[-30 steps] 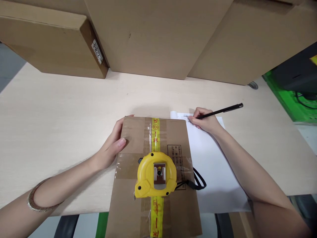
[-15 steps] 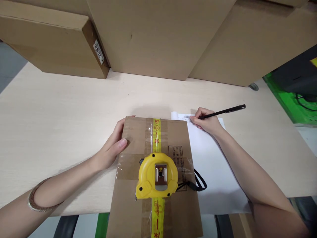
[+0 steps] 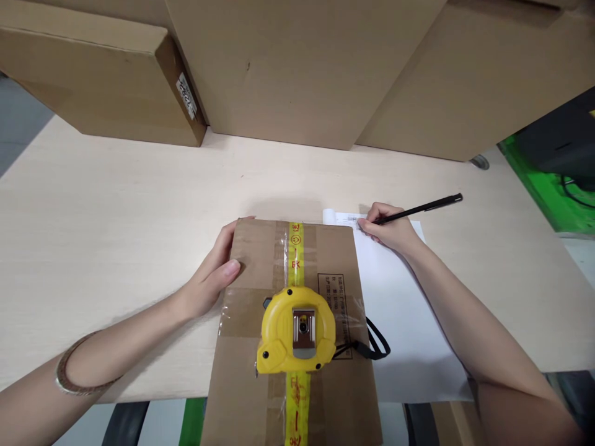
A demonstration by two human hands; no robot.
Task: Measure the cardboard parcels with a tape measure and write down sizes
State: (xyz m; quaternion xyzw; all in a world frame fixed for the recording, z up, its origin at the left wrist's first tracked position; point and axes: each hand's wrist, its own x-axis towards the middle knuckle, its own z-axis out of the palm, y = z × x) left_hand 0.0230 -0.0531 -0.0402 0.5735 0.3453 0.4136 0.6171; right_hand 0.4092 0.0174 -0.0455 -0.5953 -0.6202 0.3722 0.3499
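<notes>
A small cardboard box (image 3: 251,347) sealed with clear and yellow printed tape lies on the table's near edge. A yellow tape measure (image 3: 296,331) rests on its top, clip side up, with a black wrist strap (image 3: 374,344) trailing to the right. My left hand (image 3: 211,275) grips the box's far left corner, thumb on top. My right hand (image 3: 388,230) holds a black pen (image 3: 421,208) in a writing pinch, its tip at the top of a white sheet of paper (image 3: 400,316) beside the box.
Three large cardboard boxes (image 3: 297,68) line the back of the pale wooden table (image 3: 116,210); the left one carries a small label (image 3: 186,96). A green surface with black equipment (image 3: 553,179) lies at the right. A bangle (image 3: 69,371) circles my left wrist.
Nothing has moved apart from a slight shift of the camera; both hands stay where they were.
</notes>
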